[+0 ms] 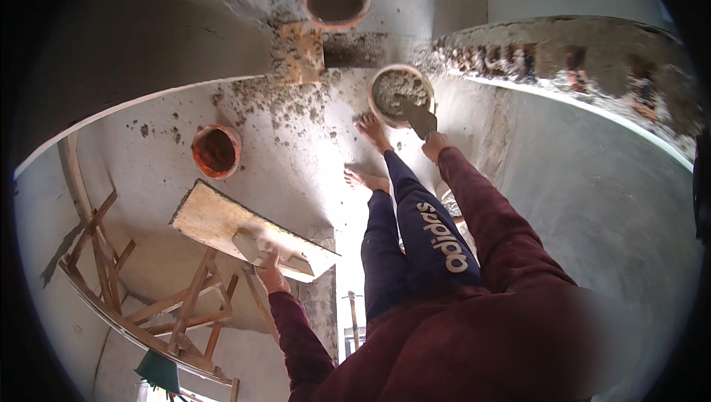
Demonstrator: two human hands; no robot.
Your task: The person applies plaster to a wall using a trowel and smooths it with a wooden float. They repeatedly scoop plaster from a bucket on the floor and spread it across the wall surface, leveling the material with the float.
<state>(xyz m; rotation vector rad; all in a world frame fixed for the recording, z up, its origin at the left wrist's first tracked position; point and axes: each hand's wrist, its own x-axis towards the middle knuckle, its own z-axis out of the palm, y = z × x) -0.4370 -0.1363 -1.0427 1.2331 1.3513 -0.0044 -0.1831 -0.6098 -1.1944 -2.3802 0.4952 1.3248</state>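
My right hand (433, 144) grips the handle of a steel trowel (418, 117), whose blade reaches into a round pan of grey mortar (401, 89) on the concrete floor by my bare feet. My left hand (271, 274) holds a flat wooden plastering float (244, 230) out to my left, board face up, with a smear of mortar along its edge. Both arms wear dark red sleeves. I stand barefoot in dark blue trousers.
An orange round pan (215, 151) sits on the floor at left; another round pan with mortar (335, 0) lies at the top. A wooden trestle frame (148, 306) stands at lower left. A rough brick-and-mortar wall edge (563, 57) runs at upper right. Mortar spatter (296, 91) covers the floor.
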